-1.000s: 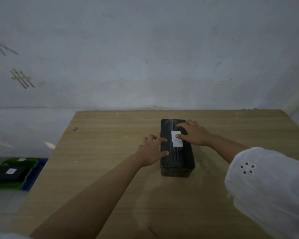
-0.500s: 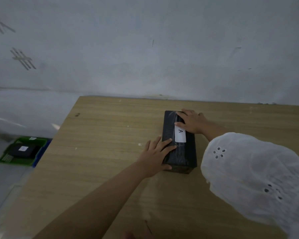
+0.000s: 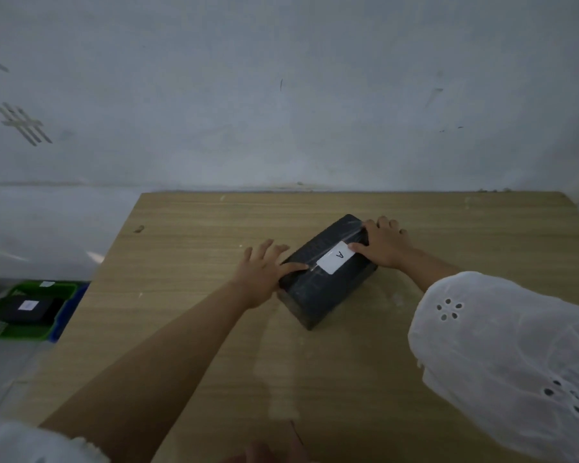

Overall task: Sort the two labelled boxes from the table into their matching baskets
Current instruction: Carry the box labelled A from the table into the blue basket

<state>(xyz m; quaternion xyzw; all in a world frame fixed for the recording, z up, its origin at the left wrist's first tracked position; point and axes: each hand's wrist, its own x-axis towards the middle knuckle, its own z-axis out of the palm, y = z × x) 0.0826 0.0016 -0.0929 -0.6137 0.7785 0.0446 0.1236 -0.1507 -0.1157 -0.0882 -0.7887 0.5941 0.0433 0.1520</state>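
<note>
A black box (image 3: 326, 285) with a white label marked "A" lies on the wooden table (image 3: 188, 312), turned at an angle. My left hand (image 3: 259, 274) presses against its near-left side with the thumb on top. My right hand (image 3: 383, 243) holds its far-right end, thumb beside the label. On the floor to the left stands a green basket (image 3: 0, 324) holding a second black box (image 3: 27, 309) with a white label. A blue basket (image 3: 69, 310) shows only as an edge behind the green one.
A pale wall runs along the table's far edge. The table's left edge drops to a light floor where the baskets stand. My white sleeve (image 3: 515, 362) covers the table's near right part.
The box has rotated from lengthwise to diagonal under both hands. My right hand stays at its far end and my left hand at its near-left side. The view shifted slightly.
</note>
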